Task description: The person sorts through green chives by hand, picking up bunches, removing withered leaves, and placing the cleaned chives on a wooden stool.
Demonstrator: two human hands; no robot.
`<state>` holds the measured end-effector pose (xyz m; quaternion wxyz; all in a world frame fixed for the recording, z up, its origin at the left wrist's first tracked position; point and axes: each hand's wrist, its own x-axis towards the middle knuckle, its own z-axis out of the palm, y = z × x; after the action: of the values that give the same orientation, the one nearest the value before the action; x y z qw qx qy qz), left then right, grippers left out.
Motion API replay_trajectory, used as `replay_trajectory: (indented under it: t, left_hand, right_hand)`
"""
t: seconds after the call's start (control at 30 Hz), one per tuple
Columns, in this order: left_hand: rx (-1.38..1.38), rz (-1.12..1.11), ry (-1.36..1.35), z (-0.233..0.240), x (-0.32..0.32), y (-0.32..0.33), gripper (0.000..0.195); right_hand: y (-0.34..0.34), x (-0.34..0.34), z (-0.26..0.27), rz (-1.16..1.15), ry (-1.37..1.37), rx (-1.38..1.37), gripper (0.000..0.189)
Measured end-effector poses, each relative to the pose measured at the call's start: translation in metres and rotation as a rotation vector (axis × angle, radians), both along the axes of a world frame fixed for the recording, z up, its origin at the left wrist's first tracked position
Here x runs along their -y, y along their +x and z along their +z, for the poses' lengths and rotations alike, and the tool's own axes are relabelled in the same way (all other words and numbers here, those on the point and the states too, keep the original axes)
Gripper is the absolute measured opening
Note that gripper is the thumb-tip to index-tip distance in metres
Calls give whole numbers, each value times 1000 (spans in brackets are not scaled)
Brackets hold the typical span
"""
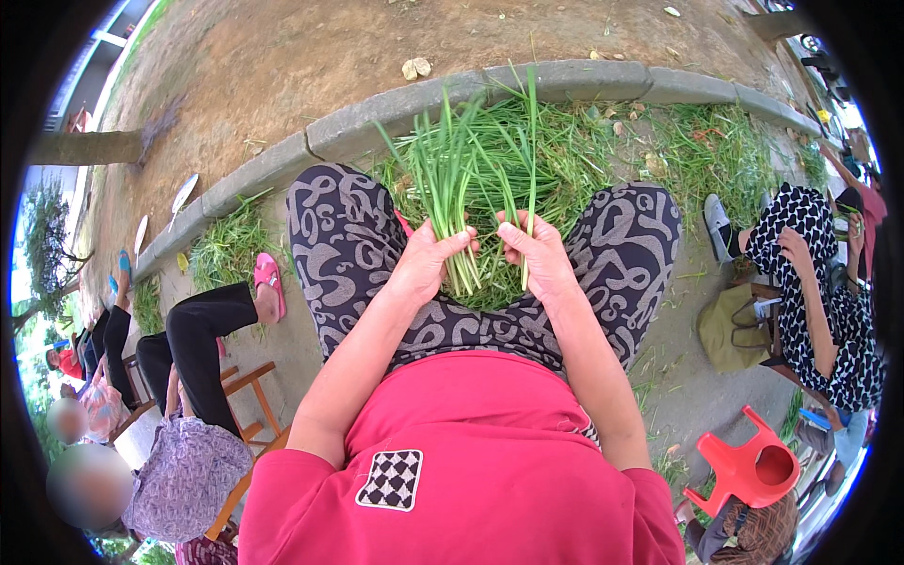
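My left hand (426, 263) grips a bunch of green chives or similar long-leaved stalks (449, 183), pale cut ends towards me and leaf tips pointing away. In my right hand (533, 258) are a few more stalks (531, 162), pinched between thumb and fingers. Both hands are close together, a small gap between them, above my lap. Beneath and beyond them lies a large heap of loose green stalks (565, 155), spread between my knees and up to the kerb. Part of the heap is hidden by the hands and the bunch.
A concrete kerb (395, 116) curves ahead, with bare soil (282, 78) behind it. Other people sit at both sides. More greens (720, 152) lie at right. An olive bag (734, 328) and a red plastic stool (741, 459) are at right; a wooden chair (254, 395) is at left.
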<state>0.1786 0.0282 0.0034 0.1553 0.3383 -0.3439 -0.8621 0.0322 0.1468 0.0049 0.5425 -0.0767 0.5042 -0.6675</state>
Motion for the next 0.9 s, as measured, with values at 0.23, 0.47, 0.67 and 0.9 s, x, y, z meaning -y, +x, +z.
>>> replay_trajectory:
  t: [0.23,0.47,0.67,0.9]
  left_hand:
    - [-37,222,-24,-2,6,2,29]
    - [-52,9,18,10,-5,-3,35]
    - [-77,-102,-157,-9,-11,-5,35]
    - [63,93,-112,-5,-3,-3,26]
  right_hand:
    - [-1,-1,2,-95,-118,189,16]
    - [2,2,-1,-101,-111,127,20]
    - [12,7,-1,-6,-93,-16,27]
    - [7,4,5,2,-77,114,32]
